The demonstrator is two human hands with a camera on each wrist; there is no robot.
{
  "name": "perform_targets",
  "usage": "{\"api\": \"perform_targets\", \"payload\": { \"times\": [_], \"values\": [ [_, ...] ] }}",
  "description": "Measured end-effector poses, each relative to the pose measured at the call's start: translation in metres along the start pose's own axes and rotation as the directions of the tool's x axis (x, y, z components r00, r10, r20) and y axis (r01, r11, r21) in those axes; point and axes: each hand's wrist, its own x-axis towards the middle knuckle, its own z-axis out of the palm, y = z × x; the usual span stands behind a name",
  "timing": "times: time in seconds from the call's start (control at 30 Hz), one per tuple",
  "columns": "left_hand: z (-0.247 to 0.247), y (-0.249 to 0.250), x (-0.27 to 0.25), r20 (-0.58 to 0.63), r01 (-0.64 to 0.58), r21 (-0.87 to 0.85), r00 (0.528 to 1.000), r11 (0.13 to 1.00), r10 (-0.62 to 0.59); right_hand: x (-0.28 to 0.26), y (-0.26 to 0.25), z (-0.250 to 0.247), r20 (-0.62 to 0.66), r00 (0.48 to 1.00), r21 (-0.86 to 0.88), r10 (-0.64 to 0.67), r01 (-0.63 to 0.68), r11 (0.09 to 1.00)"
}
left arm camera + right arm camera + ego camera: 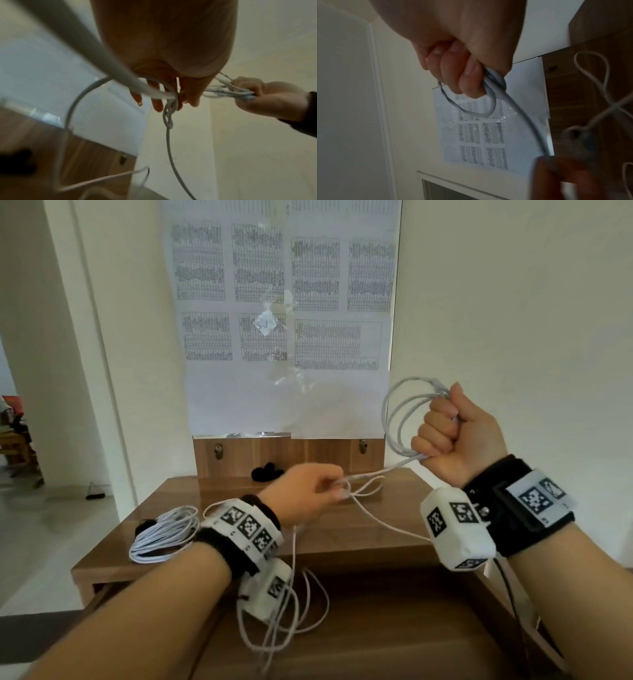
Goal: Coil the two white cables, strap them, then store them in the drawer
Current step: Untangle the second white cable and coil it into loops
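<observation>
Closest to the person, loose loops of white cable (pixel 291 621) dangle below the left wrist, hanging in front of the wooden desk's (pixel 342 539) near edge and over what looks like a pulled-out drawer (pixel 376 628), though blur makes that hard to confirm.

Just above, the left hand (pixel 308 494) reaches forward over the desktop, its fingertips pinched together on a strand of that same cable. The left wrist view shows the fingers (pixel 156 104) pointing away with the cable crossing them and twisting into a small kink just beyond.

From there the strand runs up and to the right into the right hand (pixel 455 436), which is raised above the desk's right side. It is closed in a fist round several gathered turns of the cable, and the coil (pixel 404 419) stands out to the left of the knuckles. The right wrist view shows the fingers (pixel 467 81) wrapped tight over the bundle.

On the desktop's left part lies the second white cable (pixel 164 535), already wound into a flat coil, with something black (pixel 145 525) at its far-left edge; I cannot tell whether that is a strap.

Farther back, a small black item (pixel 267 471) sits against the wooden back panel (pixel 308 453), which carries two metal fittings. Above it a large printed sheet (pixel 284 313) of tables is fixed to the wall.
</observation>
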Motion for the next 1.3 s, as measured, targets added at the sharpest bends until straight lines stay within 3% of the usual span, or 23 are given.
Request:
{"api": "perform_targets", "payload": {
  "times": [0.07,0.13,0.2,0.23,0.33,0.4,0.5,0.57,0.63,0.77,0.83,0.87,0.9,0.97,1.0,1.03,1.1,1.13,1.2,1.27,1.3],
  "values": [
    [-0.032,0.002,0.007,-0.127,-0.01,0.212,0.991,0.977,0.038,-0.002,0.008,-0.001,-0.018,1.0,-0.017,-0.008,0.008,1.0],
    [-0.062,0.008,0.014,-0.299,-0.025,0.36,0.944,0.933,0.14,0.001,0.01,0.007,0.023,1.0,-0.025,-0.021,0.022,0.999],
    [-0.075,0.012,0.017,-0.388,-0.029,0.386,0.902,0.922,0.191,0.007,0.003,0.02,0.078,0.996,-0.015,-0.046,0.048,0.999],
    [-0.074,0.013,0.015,-0.399,-0.004,0.373,0.902,0.928,0.164,0.009,-0.001,0.027,0.103,0.993,-0.009,-0.058,0.059,0.998],
    [-0.048,0.006,0.0,-0.365,0.091,0.354,0.93,0.931,0.048,0.012,-0.001,0.036,0.122,0.991,-0.019,-0.045,0.048,0.999],
    [-0.028,-0.002,-0.011,-0.331,0.174,0.249,0.94,0.953,-0.085,0.008,0.01,0.03,0.085,0.996,-0.048,-0.016,0.02,0.999],
    [-0.005,-0.01,-0.023,-0.091,0.377,0.064,0.924,0.924,-0.371,0.0,0.029,0.011,0.026,0.999,-0.051,0.018,-0.017,0.999],
    [0.003,-0.014,-0.03,0.053,0.389,0.044,0.919,0.92,-0.391,-0.005,0.034,-0.005,-0.031,0.999,-0.109,0.011,-0.014,0.994],
    [0.005,-0.018,-0.038,0.107,0.368,-0.107,0.928,0.923,-0.358,-0.008,0.033,-0.021,-0.089,0.996,-0.165,-0.023,0.008,0.986],
    [-0.005,-0.022,-0.051,0.017,0.262,-0.166,0.965,0.951,-0.263,-0.007,0.015,-0.065,-0.268,0.959,-0.104,-0.09,0.064,0.993],
    [-0.008,-0.026,-0.059,-0.112,0.207,-0.25,0.964,0.946,-0.241,-0.007,0.003,-0.088,-0.36,0.925,-0.076,-0.119,0.098,0.992],
    [-0.009,-0.029,-0.062,-0.22,0.19,-0.333,0.937,0.924,-0.272,-0.009,-0.001,-0.1,-0.407,0.904,-0.074,-0.13,0.11,0.991],
    [-0.008,-0.036,-0.064,-0.332,0.176,-0.437,0.88,0.882,-0.34,-0.012,-0.003,-0.113,-0.453,0.881,-0.075,-0.137,0.116,0.99],
    [-0.01,-0.055,-0.067,-0.46,0.128,-0.68,0.693,0.722,-0.556,-0.02,-0.002,-0.137,-0.541,0.828,-0.085,-0.144,0.116,0.99],
    [-0.012,-0.065,-0.067,-0.453,0.07,-0.792,0.6,0.607,-0.66,-0.025,0.001,-0.147,-0.577,0.805,-0.088,-0.137,0.105,0.991],
    [-0.014,-0.073,-0.066,-0.415,-0.009,-0.872,0.543,0.489,-0.73,-0.03,0.005,-0.154,-0.602,0.79,-0.085,-0.12,0.086,0.993],
    [-0.012,-0.086,-0.062,-0.348,-0.087,-0.93,0.52,0.357,-0.78,-0.035,0.015,-0.158,-0.602,0.795,-0.068,-0.078,0.046,0.997],
    [-0.007,-0.088,-0.059,-0.351,-0.075,-0.926,0.531,0.37,-0.771,-0.034,0.02,-0.156,-0.591,0.804,-0.059,-0.062,0.034,0.998],
    [0.008,-0.086,-0.054,-0.413,0.024,-0.859,0.559,0.512,-0.719,-0.028,0.03,-0.143,-0.551,0.834,-0.033,-0.032,0.016,0.999],
    [0.017,-0.085,-0.051,-0.493,0.196,-0.702,0.561,0.685,-0.665,-0.02,0.034,-0.121,-0.48,0.877,0.015,-0.01,0.02,1.0],
    [0.017,-0.089,-0.049,-0.517,0.296,-0.615,0.548,0.731,-0.657,-0.017,0.035,-0.109,-0.436,0.9,0.053,-0.002,0.027,0.998]
  ]
}}
